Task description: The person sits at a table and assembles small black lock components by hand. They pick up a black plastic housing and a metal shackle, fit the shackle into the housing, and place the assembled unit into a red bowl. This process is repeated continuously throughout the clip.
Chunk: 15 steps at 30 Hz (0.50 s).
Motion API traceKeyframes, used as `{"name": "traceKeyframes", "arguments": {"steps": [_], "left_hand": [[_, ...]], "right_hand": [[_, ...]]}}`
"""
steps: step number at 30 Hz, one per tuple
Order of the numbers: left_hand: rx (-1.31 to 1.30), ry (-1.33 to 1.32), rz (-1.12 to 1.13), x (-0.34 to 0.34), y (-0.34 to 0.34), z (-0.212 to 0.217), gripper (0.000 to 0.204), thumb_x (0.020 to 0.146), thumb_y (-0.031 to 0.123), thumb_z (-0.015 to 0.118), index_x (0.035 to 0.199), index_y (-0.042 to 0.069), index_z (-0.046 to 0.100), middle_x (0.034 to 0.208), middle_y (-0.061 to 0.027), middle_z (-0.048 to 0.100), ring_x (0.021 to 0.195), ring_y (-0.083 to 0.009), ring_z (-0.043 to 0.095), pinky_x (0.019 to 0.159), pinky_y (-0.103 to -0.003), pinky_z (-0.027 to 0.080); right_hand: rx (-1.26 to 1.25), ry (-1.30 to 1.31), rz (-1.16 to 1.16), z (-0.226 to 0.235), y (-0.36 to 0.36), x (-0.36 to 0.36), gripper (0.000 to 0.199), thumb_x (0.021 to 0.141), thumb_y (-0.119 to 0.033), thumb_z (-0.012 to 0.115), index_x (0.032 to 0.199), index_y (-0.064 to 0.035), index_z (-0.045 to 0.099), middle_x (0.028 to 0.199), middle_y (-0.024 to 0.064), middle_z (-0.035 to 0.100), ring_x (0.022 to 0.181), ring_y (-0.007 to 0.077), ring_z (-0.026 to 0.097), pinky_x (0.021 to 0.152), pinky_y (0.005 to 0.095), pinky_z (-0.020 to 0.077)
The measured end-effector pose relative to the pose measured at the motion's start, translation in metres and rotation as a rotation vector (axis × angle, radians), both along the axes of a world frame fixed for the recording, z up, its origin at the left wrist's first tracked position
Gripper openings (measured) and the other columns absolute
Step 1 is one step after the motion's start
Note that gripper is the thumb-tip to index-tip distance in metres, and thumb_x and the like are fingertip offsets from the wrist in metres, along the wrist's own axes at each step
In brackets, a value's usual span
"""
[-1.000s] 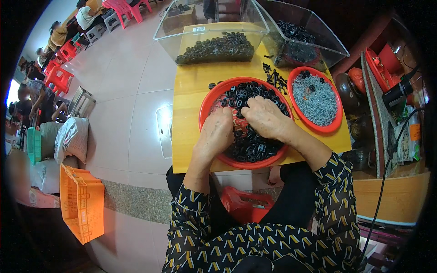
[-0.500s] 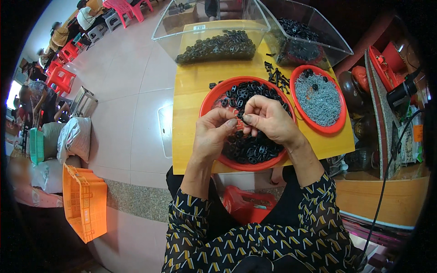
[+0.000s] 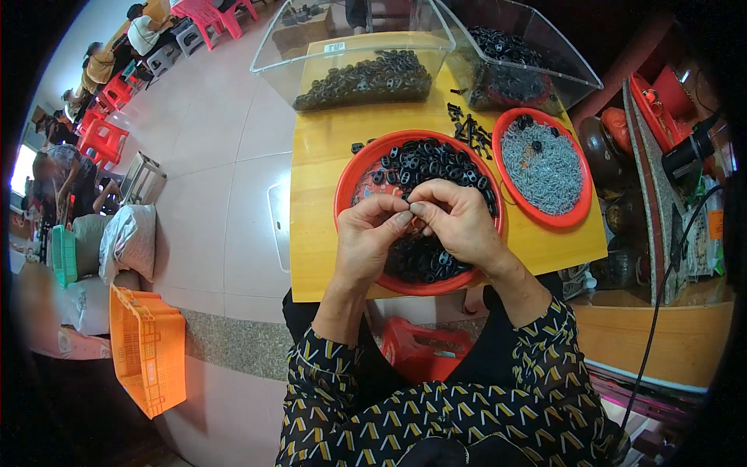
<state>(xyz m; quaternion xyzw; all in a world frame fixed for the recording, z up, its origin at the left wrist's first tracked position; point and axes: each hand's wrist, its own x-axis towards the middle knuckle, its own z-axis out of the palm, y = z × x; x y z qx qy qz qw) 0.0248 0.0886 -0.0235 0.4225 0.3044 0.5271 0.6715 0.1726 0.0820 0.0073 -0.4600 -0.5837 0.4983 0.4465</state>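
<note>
Both my hands meet over a red round basin (image 3: 346, 175) heaped with small black oval two-holed plastic pieces (image 3: 436, 167). My left hand (image 3: 372, 233) is closed in a pinch, thumb against forefinger. Close against it, my right hand (image 3: 459, 222) pinches too, its fingertips touching those of the left. What lies between the fingertips is too small and covered to make out. To the right stands a second red basin (image 3: 576, 222) full of small silvery metal pieces (image 3: 545, 171), with a few black pieces on top.
Behind the basins on the yellow table (image 3: 311, 257) stand two clear bins (image 3: 354, 58) holding more black pieces. Slim black parts (image 3: 471, 132) lie loose between. An orange crate (image 3: 148, 350) is on the floor at left. A black cable (image 3: 661, 288) hangs at right.
My hands have come together, fingertips now touching, and sit slightly lower over the basin. The black piece that showed at my right fingertips is no longer visible.
</note>
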Motion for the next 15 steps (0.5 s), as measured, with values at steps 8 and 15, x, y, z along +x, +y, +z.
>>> {"name": "traceKeyframes", "arguments": {"steps": [8, 15], "left_hand": [[-0.134, -0.206, -0.075, -0.004, 0.003, 0.0, 0.008, 0.079, 0.001, 0.059, 0.087, -0.001, 0.059, 0.079, -0.0078, 0.061, 0.069, -0.0134, 0.058, 0.062, -0.024, 0.048], [-0.239, -0.386, -0.103, -0.008, 0.006, -0.005, 0.007, 0.077, -0.001, 0.058, 0.085, 0.0, 0.057, 0.078, -0.0079, 0.059, 0.068, -0.0146, 0.056, 0.065, -0.026, 0.048]], "right_hand": [[-0.083, 0.132, 0.03, -0.004, 0.0, 0.002, 0.012, 0.082, -0.004, 0.055, 0.092, 0.0017, 0.06, 0.076, 0.0031, 0.06, 0.067, 0.0078, 0.057, 0.058, 0.0215, 0.0465], [-0.036, 0.169, -0.045, 0.002, 0.001, 0.006, 0.01, 0.083, -0.006, 0.055, 0.089, 0.0017, 0.059, 0.074, 0.0021, 0.06, 0.062, 0.0062, 0.055, 0.055, 0.0193, 0.0461]]}}
